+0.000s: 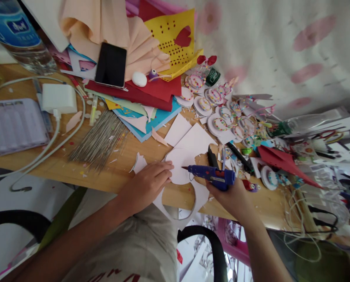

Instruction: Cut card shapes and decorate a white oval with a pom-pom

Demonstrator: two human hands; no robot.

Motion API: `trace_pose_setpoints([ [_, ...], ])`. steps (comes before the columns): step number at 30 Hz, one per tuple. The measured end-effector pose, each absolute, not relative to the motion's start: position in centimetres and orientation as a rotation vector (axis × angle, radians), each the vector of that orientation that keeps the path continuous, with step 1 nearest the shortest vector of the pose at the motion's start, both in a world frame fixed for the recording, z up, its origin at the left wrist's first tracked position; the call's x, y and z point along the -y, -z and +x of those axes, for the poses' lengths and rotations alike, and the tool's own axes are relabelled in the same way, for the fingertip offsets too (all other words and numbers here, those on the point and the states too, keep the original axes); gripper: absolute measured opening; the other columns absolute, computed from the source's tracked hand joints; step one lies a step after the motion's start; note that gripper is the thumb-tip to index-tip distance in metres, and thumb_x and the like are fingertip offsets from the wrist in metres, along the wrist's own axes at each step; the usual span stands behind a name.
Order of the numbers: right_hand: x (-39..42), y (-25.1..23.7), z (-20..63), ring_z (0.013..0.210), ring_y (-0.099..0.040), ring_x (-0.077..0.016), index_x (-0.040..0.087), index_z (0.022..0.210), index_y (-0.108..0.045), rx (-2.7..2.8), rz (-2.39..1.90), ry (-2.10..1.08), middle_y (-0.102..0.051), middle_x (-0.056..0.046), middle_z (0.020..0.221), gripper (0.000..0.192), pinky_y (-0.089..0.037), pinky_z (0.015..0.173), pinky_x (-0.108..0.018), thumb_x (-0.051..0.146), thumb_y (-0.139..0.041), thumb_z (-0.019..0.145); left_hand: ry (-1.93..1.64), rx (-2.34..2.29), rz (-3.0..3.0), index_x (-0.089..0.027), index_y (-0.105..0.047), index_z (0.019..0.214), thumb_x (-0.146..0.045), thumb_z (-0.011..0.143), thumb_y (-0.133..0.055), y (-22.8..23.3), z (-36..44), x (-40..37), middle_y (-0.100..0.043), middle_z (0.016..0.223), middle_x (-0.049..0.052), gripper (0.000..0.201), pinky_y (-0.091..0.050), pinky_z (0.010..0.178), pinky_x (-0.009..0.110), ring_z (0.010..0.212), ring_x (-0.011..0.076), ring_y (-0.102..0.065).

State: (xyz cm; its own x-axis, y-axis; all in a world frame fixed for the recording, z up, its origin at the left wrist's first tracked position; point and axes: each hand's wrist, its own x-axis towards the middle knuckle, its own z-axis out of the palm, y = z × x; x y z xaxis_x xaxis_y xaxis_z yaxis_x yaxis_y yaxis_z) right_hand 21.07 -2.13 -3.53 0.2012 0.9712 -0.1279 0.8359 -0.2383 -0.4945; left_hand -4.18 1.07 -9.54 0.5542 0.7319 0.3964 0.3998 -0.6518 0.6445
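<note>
In the head view, your glue gun (pixel 211 175) is dark blue (with a narrow brownish tip), its handle clamped in your right grip (pixel 229 197). Its body extends from that grip toward the left, tip over a round white disc (pixel 179 176) on the table (pixel 148 150). Your left grip (pixel 151 180) touches the disc's left edge; I cannot tell whether it pinches.

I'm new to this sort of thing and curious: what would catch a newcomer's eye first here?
Probably the dark blue glue gun in the right hand, its tip close to the left hand, which rests on white paper near the middle. Beyond them, the yellow sheet with a red heart stands out at the top, and colourful rings on white discs crowd the table right of centre.
</note>
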Motion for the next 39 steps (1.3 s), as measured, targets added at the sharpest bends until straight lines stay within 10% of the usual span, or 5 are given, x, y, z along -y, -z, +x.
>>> trace_pose_setpoints([
  [39, 2.19, 3.23, 20.82, 0.046, -0.052, -0.0138, 0.019, 0.066, -0.063, 1.622, -2.112, -0.577, -0.061, 0.000, 0.055, 0.014, -0.044, 0.044, -0.025, 0.032, -0.067, 0.071, -0.914, -0.896, 2.283, -0.014, -0.059, 0.109, -0.011, 0.096, -0.046, 9.72, -4.15, -1.16, -0.064, 0.121, 0.011, 0.018, -0.049, 0.107, 0.040, 0.123, 0.0191, -0.056],
])
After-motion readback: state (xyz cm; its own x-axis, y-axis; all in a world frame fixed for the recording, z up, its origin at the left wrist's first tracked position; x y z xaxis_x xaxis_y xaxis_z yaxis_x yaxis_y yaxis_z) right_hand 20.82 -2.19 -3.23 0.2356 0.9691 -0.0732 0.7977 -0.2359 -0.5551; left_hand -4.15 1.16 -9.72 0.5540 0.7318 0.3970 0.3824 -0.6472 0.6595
